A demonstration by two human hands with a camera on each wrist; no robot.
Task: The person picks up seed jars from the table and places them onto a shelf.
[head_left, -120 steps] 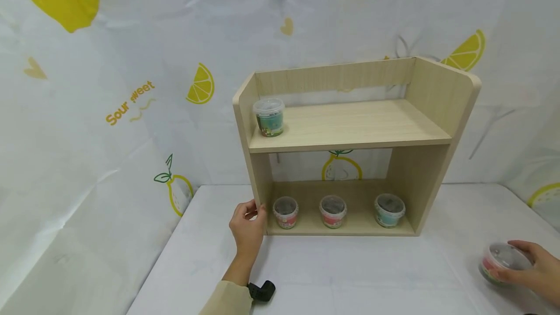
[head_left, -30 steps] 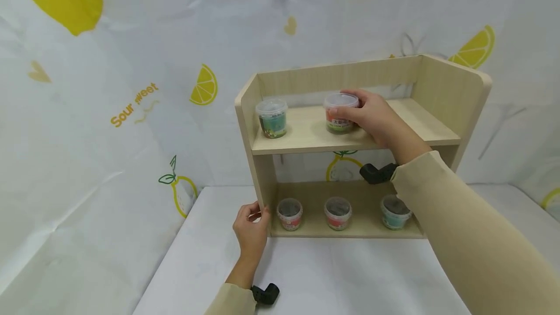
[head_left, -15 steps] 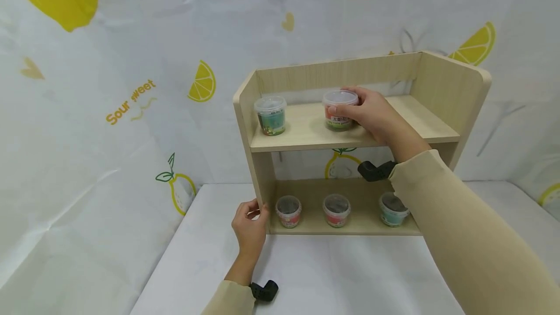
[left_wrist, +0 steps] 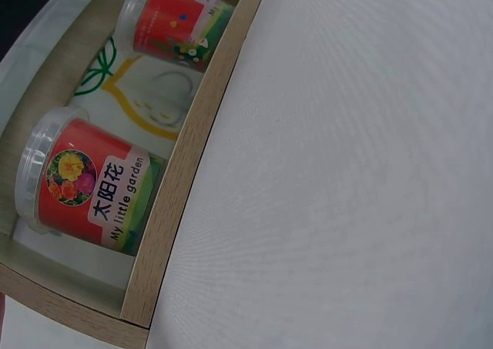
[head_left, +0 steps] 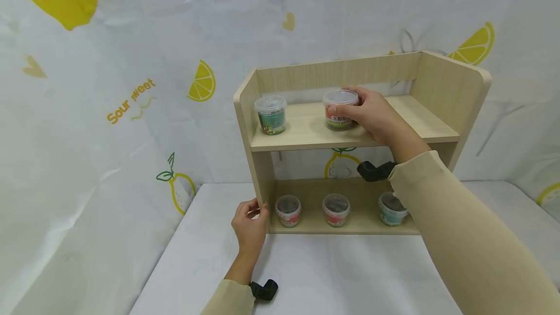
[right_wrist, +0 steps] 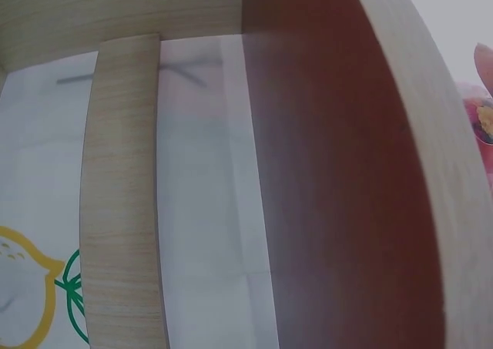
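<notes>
A red-labelled plastic cup with a clear lid [head_left: 338, 119] stands on the upper board of a wooden shelf [head_left: 302, 132], near its middle. My right hand [head_left: 376, 115] grips this cup from the right, thumb in front. In the right wrist view only a sliver of the hand and red label [right_wrist: 484, 137] shows past a board. My left hand [head_left: 250, 227] holds the shelf's left side panel low down at its front edge. To the left on the upper board is a teal-labelled lidded cup [head_left: 271, 118].
Below stand two red-labelled cups [head_left: 288, 212] and a teal-labelled one [head_left: 392, 210], partly behind the right sleeve. The left wrist view shows a lower red cup [left_wrist: 104, 183] up close. A white-covered table [head_left: 332, 276] extends in front; a lemon-print sheet [head_left: 131, 52] hangs behind.
Four seconds ago my right hand had the red cup at the table's right; it came left and up to the upper board. Over the last second both hands stay nearly still.
</notes>
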